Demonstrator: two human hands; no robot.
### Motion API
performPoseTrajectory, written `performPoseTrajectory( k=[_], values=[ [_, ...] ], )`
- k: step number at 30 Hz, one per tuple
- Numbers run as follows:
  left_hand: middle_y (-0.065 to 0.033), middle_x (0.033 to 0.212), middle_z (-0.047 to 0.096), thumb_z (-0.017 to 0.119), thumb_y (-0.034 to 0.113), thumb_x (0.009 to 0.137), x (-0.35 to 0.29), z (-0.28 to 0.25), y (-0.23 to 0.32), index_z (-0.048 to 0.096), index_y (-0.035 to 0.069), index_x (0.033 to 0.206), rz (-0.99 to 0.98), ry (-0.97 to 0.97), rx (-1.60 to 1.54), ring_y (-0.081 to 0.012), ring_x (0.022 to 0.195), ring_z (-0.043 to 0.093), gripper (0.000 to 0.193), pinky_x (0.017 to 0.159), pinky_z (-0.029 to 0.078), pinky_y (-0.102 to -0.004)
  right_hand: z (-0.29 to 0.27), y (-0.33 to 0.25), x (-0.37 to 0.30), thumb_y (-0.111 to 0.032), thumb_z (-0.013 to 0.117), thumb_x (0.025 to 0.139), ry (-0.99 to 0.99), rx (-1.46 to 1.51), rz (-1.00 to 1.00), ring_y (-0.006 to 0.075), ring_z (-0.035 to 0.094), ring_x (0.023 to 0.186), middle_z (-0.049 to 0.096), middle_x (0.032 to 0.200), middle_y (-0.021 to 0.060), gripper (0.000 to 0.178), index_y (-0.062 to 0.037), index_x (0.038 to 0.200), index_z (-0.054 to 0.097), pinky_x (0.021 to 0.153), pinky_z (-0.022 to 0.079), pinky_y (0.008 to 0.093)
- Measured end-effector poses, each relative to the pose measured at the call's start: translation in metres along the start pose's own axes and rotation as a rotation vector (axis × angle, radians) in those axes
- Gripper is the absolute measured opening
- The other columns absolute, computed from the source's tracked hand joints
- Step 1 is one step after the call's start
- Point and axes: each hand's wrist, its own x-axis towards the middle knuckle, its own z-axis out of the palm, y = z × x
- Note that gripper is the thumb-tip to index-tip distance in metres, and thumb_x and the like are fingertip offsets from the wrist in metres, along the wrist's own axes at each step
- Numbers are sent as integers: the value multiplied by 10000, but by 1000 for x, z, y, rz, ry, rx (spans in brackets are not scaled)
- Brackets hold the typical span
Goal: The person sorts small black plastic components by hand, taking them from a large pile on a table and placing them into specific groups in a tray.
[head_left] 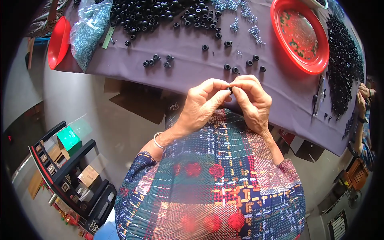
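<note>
My left hand [205, 103] and my right hand [253, 103] meet at the table's front edge, close to my body. Thumbs and fingertips of both pinch a small black piece [229, 89], mostly covered by the fingers. Just beyond the fingertips lie several small round black parts with hollow tops, among them a black part [227, 67] and another black part [263, 69]. A few tiny silver pins [239, 53] rest behind them. To the left sits a loose group of black parts [152, 61].
A large heap of black parts [148, 16] covers the back. Small silver piles [256, 35] lie beside a red basin [276, 24]. A bag of silvery pieces [90, 36] and a red bowl [59, 44] stand left. Another person's hand [362, 98] is near a black heap [345, 68] at right.
</note>
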Motion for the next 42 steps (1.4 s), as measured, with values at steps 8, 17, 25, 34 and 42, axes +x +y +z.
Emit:
performPoseTrajectory(
  k=[8, 17, 25, 34, 42],
  values=[
    [-67, 900, 656, 646, 5, 842, 1, -2, -2, 600, -19, 1013, 199, 55, 230, -104, 820, 637, 179, 698, 530, -237, 2, -16, 0, -30, 621, 878, 9, 88, 247, 24, 518, 757, 567, 838, -45, 63, -3, 931, 600, 690, 422, 167],
    [-103, 916, 649, 689, -16, 782, 2, -7, -5, 616, -9, 991, 373, 85, 459, -173, 819, 658, 221, 690, 547, -261, 3, -18, 0, -67, 633, 881, -22, -17, 360, 46, 570, 803, 628, 866, -6, 112, 13, 957, 617, 709, 456, 180],
    [-103, 912, 644, 698, -54, 747, 8, -10, -5, 620, -10, 972, 632, 26, 525, -183, 799, 650, 242, 684, 548, -272, 3, -33, 1, -59, 639, 869, 41, 105, 440, 78, 564, 710, 623, 814, 19, 116, 26, 946, 620, 656, 457, 196],
    [-60, 954, 650, 613, 52, 885, 10, -17, 0, 602, -7, 1103, 3, -48, -92, -107, 838, 618, 226, 751, 519, -244, -12, -24, 10, -30, 631, 853, 140, 381, 422, 148, 606, 753, 652, 877, 100, 174, 52, 1005, 610, 704, 493, 266],
    [-82, 945, 653, 599, 90, 902, 17, -24, -6, 583, 4, 1151, -139, -154, -433, -113, 824, 612, 264, 727, 522, -250, -4, -17, 10, -13, 627, 849, 114, 368, 381, 137, 602, 790, 649, 909, 90, 162, 42, 1001, 619, 717, 483, 252]
  ],
)
